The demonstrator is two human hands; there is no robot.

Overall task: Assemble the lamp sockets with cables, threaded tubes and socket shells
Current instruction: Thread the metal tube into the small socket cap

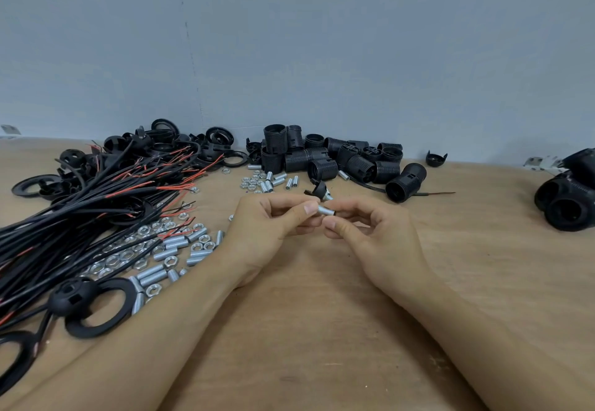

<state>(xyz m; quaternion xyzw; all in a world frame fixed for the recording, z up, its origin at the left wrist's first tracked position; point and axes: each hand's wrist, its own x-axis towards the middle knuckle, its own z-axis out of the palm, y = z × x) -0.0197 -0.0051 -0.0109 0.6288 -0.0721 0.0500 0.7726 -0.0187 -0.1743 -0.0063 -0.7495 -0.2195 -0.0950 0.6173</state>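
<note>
Both forearms rest on the wooden table [322,330], probably to steady the fine work. Left hand [270,227] and right hand [370,233] meet just above it, and together they pinch one short threaded tube [325,210] by its two ends; something dark sits at its right end, but I cannot tell what. Parts are sorted in heaps for easy reach: cables [80,211] at the left with loose tubes and nuts [167,252] beside them, socket shells [338,159] near the wall [289,40]. I judge the assembly is only beginning.
</note>
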